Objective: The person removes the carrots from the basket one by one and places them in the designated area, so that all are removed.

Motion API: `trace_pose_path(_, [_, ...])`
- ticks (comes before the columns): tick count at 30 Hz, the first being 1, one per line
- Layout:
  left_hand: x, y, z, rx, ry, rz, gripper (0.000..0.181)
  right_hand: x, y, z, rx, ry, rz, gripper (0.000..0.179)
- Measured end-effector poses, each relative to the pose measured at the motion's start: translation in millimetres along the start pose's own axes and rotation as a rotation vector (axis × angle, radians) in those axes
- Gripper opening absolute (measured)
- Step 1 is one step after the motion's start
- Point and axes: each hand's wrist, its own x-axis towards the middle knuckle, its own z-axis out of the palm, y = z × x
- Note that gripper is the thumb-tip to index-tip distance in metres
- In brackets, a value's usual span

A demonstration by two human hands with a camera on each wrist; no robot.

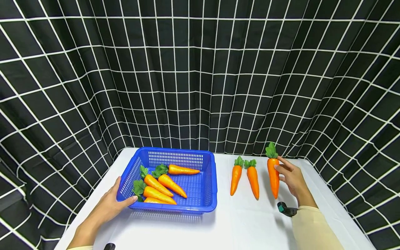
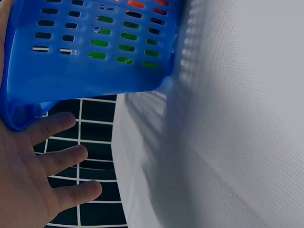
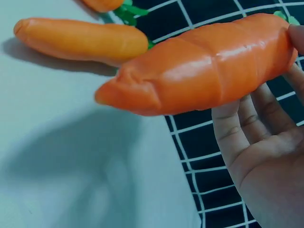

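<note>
In the head view my right hand (image 1: pixel 292 177) pinches a carrot (image 1: pixel 273 178) near its leafy top. The carrot hangs tip down above the white table, with its shadow below. In the right wrist view the carrot (image 3: pixel 204 66) lies across the thumb and fingers. My left hand (image 1: pixel 107 203) rests at the front left corner of a blue plastic basket (image 1: pixel 175 207). Its thumb touches the front rim; in the left wrist view three straight, spread fingers (image 2: pixel 61 159) extend past the basket corner. Several carrots (image 1: pixel 172 185) with green tops lie inside the basket, mostly toward its left side.
Two more carrots lie side by side on the white table (image 1: pixel 225 225), a left one (image 1: pixel 236 178) and a right one (image 1: pixel 253 180), between the basket and my right hand. A black curtain (image 1: pixel 193 86) with a white grid surrounds the table at the back and sides.
</note>
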Motion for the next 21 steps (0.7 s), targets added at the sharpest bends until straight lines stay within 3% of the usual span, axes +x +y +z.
trace_pose_path(11, [-0.7,-0.9,1.1,-0.002,0.007,-0.002,0.113,9.5,24,-4,-0.071,0.114,0.079,0.068])
trace_pose_path(21, [-0.5,-1.3,1.7,0.002,0.016,0.009,0.113,11.7,34,-3,-0.127,0.108,0.090,0.067])
